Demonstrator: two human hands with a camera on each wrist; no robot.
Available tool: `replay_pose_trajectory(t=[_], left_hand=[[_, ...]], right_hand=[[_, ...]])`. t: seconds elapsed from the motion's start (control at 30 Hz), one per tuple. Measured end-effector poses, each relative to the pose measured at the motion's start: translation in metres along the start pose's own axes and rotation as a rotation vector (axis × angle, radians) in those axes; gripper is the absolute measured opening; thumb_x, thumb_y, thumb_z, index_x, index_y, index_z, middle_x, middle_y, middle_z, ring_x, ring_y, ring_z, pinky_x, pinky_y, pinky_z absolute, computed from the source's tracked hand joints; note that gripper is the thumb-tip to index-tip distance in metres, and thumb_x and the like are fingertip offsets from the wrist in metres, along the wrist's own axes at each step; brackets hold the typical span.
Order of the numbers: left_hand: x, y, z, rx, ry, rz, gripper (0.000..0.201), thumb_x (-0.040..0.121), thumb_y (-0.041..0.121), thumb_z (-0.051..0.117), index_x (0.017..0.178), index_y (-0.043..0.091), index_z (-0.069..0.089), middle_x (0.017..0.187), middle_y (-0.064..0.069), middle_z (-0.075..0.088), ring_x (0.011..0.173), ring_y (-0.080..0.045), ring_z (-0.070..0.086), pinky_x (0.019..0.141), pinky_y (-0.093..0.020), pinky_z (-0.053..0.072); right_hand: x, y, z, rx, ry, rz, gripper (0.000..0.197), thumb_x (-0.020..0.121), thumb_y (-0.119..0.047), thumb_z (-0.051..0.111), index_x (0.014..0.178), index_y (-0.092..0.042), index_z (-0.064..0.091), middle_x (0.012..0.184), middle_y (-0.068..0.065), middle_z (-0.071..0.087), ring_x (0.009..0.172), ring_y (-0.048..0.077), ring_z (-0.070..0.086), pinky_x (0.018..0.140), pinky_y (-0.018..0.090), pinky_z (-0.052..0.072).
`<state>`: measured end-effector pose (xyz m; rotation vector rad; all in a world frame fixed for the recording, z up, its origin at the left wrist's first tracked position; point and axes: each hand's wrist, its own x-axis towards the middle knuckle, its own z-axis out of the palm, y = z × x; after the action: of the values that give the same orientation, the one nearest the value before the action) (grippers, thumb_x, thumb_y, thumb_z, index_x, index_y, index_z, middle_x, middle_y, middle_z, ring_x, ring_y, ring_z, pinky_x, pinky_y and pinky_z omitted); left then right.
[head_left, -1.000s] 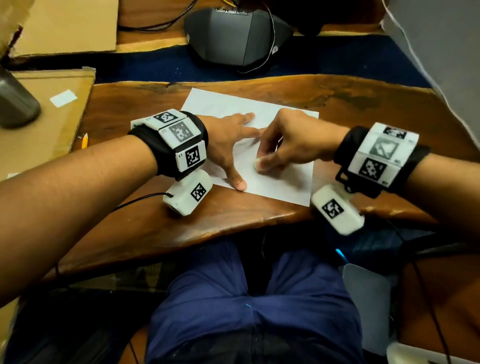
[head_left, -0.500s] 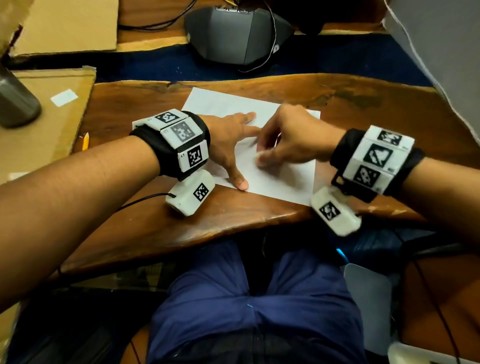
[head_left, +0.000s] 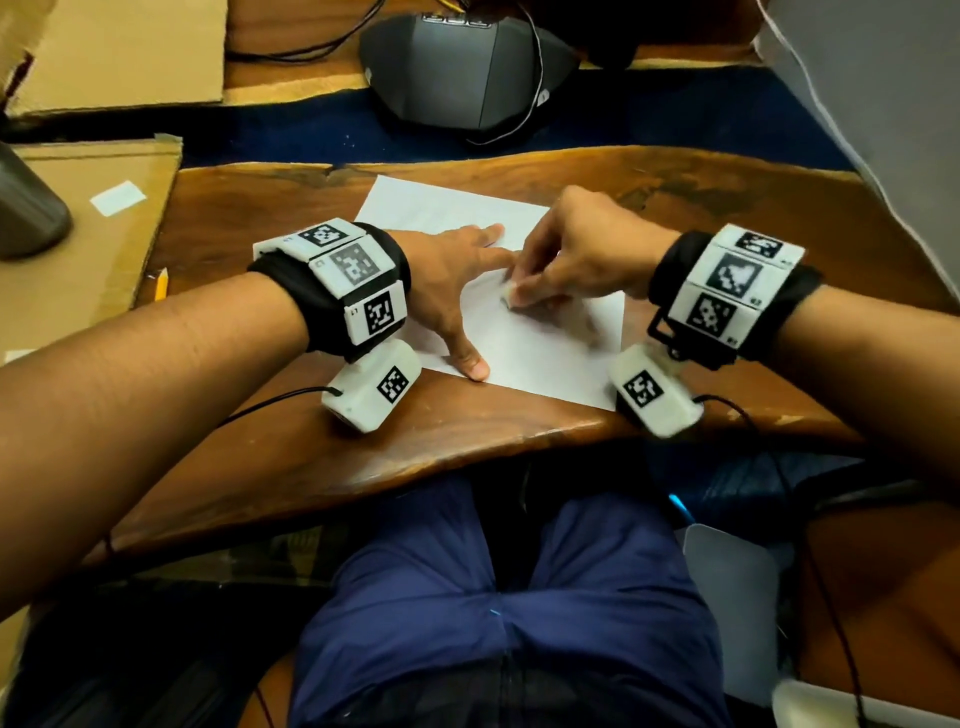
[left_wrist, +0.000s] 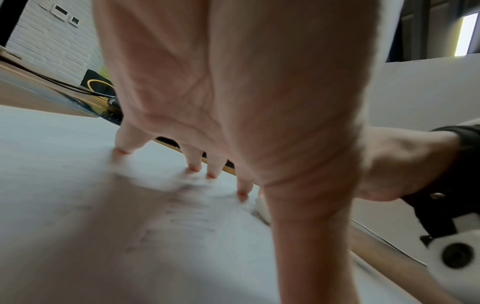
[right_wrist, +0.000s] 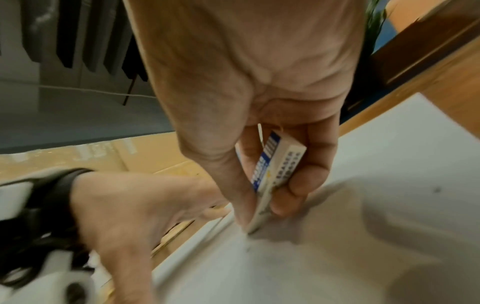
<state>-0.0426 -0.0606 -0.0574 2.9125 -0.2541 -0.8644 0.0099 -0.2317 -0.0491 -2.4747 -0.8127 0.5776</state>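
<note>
A white sheet of paper (head_left: 540, 358) lies on the wooden table (head_left: 467, 431). My left hand (head_left: 457, 280) lies flat on the sheet's left part, its straight fingers (left_wrist: 193, 164) spread and pressing the paper (left_wrist: 64, 185) down. My right hand (head_left: 566, 260) pinches a white eraser (right_wrist: 275, 170) with a blue printed sleeve between thumb and fingers, its tip touching the paper (right_wrist: 337, 257) near the left hand's fingertips. In the head view only the eraser's white tip (head_left: 506, 299) shows under the hand. Faint pencil marks (left_wrist: 189, 222) are on the sheet.
A yellow pencil (head_left: 161, 285) lies at the table's left edge beside flat cardboard (head_left: 67, 270). A grey metal cylinder (head_left: 26, 213) stands at far left. A dark device (head_left: 462, 67) with cables sits behind the table. My blue-trousered lap (head_left: 498, 597) is below the near edge.
My right hand has shifted back and forth over the sheet with the eraser, ending slightly farther and to the left. My left hand has stayed pressed on the paper.
</note>
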Motion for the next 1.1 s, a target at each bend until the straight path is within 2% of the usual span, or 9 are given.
replay_pose_trajectory(t=[0.17, 0.27, 0.37, 0.5, 0.6, 0.67, 0.83, 1.0, 1.1], left_hand=[[-0.001, -0.001, -0.001, -0.023, 0.016, 0.026, 0.133, 0.053, 0.061, 0.088, 0.154, 0.043, 0.003, 0.165, 0.007, -0.012, 0.152, -0.019, -0.003, 0.122, -0.050, 0.012], [0.000, -0.002, 0.000, -0.016, 0.007, 0.004, 0.136, 0.053, 0.063, 0.086, 0.154, 0.044, -0.002, 0.164, 0.009, -0.014, 0.152, -0.017, -0.006, 0.121, -0.049, 0.010], [0.000, -0.002, 0.001, -0.022, 0.017, -0.003, 0.140, 0.052, 0.065, 0.086, 0.155, 0.040, -0.005, 0.164, 0.010, -0.014, 0.152, -0.016, -0.007, 0.122, -0.047, 0.009], [0.001, -0.004, 0.001, -0.024, 0.020, 0.004, 0.144, 0.051, 0.065, 0.086, 0.156, 0.035, -0.007, 0.165, 0.008, -0.014, 0.152, -0.016, -0.006, 0.123, -0.047, 0.009], [0.002, -0.004, 0.002, -0.037, 0.021, 0.001, 0.144, 0.051, 0.064, 0.087, 0.156, 0.036, -0.007, 0.164, 0.010, -0.013, 0.152, -0.014, -0.006, 0.123, -0.044, 0.008], [0.002, -0.005, 0.003, -0.038, 0.023, -0.002, 0.144, 0.051, 0.065, 0.086, 0.157, 0.033, -0.007, 0.164, 0.011, -0.014, 0.151, -0.012, -0.008, 0.123, -0.041, 0.005], [0.005, -0.005, 0.004, -0.025, 0.019, 0.015, 0.147, 0.052, 0.065, 0.086, 0.157, 0.028, -0.011, 0.164, 0.009, -0.017, 0.151, -0.013, -0.010, 0.124, -0.039, 0.002], [0.001, -0.004, 0.004, -0.030, 0.021, -0.015, 0.144, 0.053, 0.063, 0.087, 0.157, 0.033, -0.009, 0.163, 0.014, -0.017, 0.150, -0.009, -0.011, 0.120, -0.035, 0.001], [0.000, -0.003, 0.003, -0.005, 0.021, -0.007, 0.142, 0.056, 0.063, 0.085, 0.157, 0.032, -0.009, 0.163, 0.012, -0.018, 0.151, -0.011, -0.011, 0.121, -0.039, 0.002]], right_hand=[[-0.007, -0.008, 0.018, -0.085, -0.091, -0.117, 0.015, 0.075, -0.029, 0.088, 0.083, -0.019, 0.081, 0.078, -0.004, 0.075, 0.070, 0.009, 0.067, 0.055, 0.014, 0.047], [0.004, 0.000, 0.002, 0.031, -0.042, 0.005, 0.015, 0.075, -0.025, 0.089, 0.085, -0.017, 0.082, 0.082, -0.003, 0.077, 0.080, 0.015, 0.072, 0.064, 0.024, 0.059], [0.007, 0.006, -0.002, 0.052, 0.053, 0.010, 0.014, 0.075, -0.024, 0.088, 0.085, -0.015, 0.081, 0.081, -0.005, 0.075, 0.075, 0.011, 0.069, 0.054, 0.010, 0.049], [-0.007, -0.006, 0.016, -0.056, -0.137, -0.113, 0.014, 0.075, -0.029, 0.088, 0.082, -0.019, 0.081, 0.076, -0.006, 0.075, 0.064, 0.004, 0.065, 0.058, 0.017, 0.053], [0.008, 0.003, -0.002, 0.025, -0.025, -0.022, 0.015, 0.074, -0.025, 0.089, 0.084, -0.018, 0.082, 0.080, -0.002, 0.077, 0.066, 0.005, 0.065, 0.067, 0.026, 0.057], [0.015, 0.007, -0.007, 0.027, 0.059, -0.013, 0.015, 0.073, -0.026, 0.089, 0.083, -0.017, 0.082, 0.082, 0.000, 0.077, 0.067, 0.006, 0.064, 0.063, 0.021, 0.054], [-0.004, -0.004, 0.014, -0.016, -0.173, -0.081, 0.013, 0.073, -0.026, 0.089, 0.079, -0.018, 0.081, 0.073, -0.005, 0.075, 0.057, -0.001, 0.062, 0.054, 0.013, 0.049], [0.018, 0.010, -0.011, 0.088, 0.070, 0.058, 0.012, 0.075, -0.019, 0.088, 0.083, -0.011, 0.081, 0.080, 0.006, 0.078, 0.067, 0.017, 0.070, 0.054, 0.019, 0.055], [0.017, 0.012, -0.016, 0.086, 0.021, 0.043, 0.013, 0.079, -0.020, 0.086, 0.086, -0.010, 0.080, 0.082, 0.005, 0.077, 0.065, 0.014, 0.069, 0.051, 0.016, 0.052]])
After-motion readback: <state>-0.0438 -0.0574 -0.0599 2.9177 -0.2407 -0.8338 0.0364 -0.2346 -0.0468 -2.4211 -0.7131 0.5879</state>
